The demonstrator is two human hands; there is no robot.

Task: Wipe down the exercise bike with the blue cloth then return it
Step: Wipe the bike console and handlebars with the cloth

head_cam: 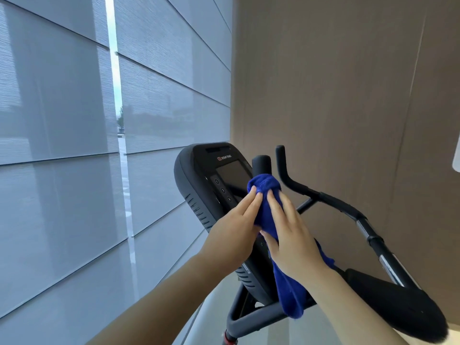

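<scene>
soft, cool daylight comes through the blinds (pixel 62 120) on the left, brightest at the narrow gap (pixel 113 58) between them. the brown wall (pixel 348 83) is evenly lit, its shadows weak. the exercise bike (pixel 191 185) shows a faint sheen on its screen (pixel 232 174). straight lines bow and tilt near the edges.

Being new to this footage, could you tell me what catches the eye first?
A blue cloth stands out at centre, wrapped round a handlebar post and pressed between the left hand and right hand. Behind it sits the Star Trac console; pale window blinds fill the left.
</scene>
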